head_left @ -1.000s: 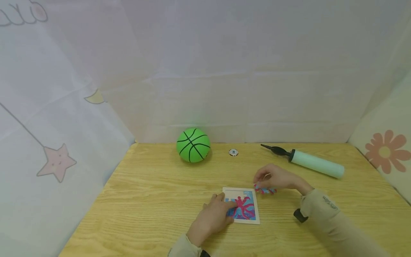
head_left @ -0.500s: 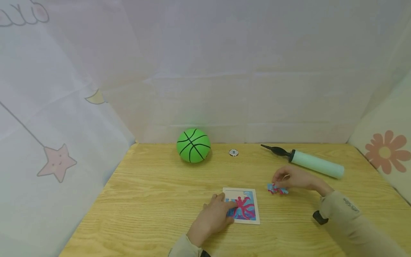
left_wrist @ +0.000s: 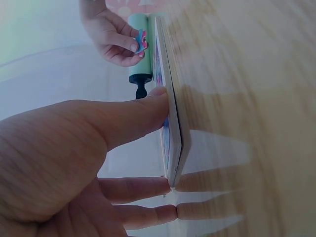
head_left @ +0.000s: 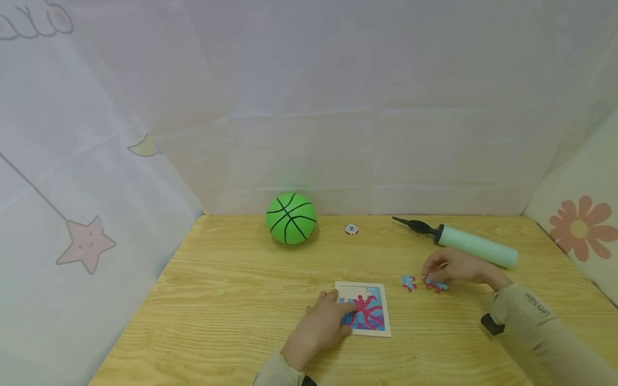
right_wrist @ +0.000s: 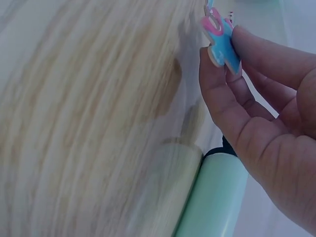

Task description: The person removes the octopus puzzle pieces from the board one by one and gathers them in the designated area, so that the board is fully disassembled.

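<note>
In the head view a jigsaw board [head_left: 387, 319] with a pale frame lies flat, showing a pink octopus on blue; its upper left part is bare. My left hand [head_left: 320, 323] rests over its left side. The left wrist view shows the thumb [left_wrist: 148, 111] pressing on top, with straight fingers at the edge. To the right, my right hand [head_left: 456, 266] pinches a blue and pink puzzle piece [right_wrist: 226, 47] between thumb and fingers. Another puzzle piece [head_left: 408, 283] lies on the table, between the board and the right hand.
A green ball [head_left: 291, 219] sits at the back of the wooden table [head_left: 217, 300], with a poker chip [head_left: 351, 229] right of it. Behind the right hand lies a mint hand pump [head_left: 478, 246] with a black nozzle. White cloth walls [head_left: 309, 134] surround the table.
The right hand has moved right, away from the board, with a puzzle piece in its fingers. One piece now lies apart on the table, left of that hand. The left hand stays put.
</note>
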Demonstrator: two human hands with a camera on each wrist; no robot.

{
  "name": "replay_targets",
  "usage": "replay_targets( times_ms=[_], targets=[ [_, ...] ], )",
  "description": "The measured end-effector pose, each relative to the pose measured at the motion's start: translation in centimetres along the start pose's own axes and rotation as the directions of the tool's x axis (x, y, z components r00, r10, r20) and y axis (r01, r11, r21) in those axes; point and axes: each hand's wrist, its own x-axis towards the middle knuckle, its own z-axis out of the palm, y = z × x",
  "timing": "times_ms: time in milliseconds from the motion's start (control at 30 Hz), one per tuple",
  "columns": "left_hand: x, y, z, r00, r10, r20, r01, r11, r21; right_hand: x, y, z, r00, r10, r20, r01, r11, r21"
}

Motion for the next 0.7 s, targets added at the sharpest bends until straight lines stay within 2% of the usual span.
replay_targets(
  times_ms=[200,300,433,533,600,700],
  targets=[
    [0.01,-0.08,0.00,1.000,0.001,-0.001,-0.001,1.000,-0.003,-0.26,0.57,-0.36,1.000,-0.001,-0.003,0.001,1.000,0.014],
    [-0.03,-0.06,0.01,1.000,0.000,0.004,0.000,1.000,-0.008,-0.24,0.76,-0.31,1.000,-0.003,-0.014,0.003,1.000,-0.015],
    [-0.03,-0.06,0.00,1.000,0.000,0.004,0.000,1.000,-0.013,0.11,0.64,-0.14,0.997,-0.037,-0.066,0.025,0.985,-0.172],
    [0.01,-0.07,0.01,1.000,0.001,0.001,-0.001,1.000,-0.014,0.44,0.36,-0.02,0.991,-0.085,-0.102,0.049,0.949,-0.310],
    [0.04,-0.10,0.03,1.000,0.000,-0.002,0.000,1.000,-0.014,0.57,0.14,0.06,0.987,-0.119,-0.110,0.071,0.928,-0.367],
    [0.08,-0.13,0.05,1.000,-0.002,-0.003,0.002,1.000,-0.011,0.62,-0.12,0.20,0.984,-0.132,-0.118,0.077,0.917,-0.390]
  ],
)
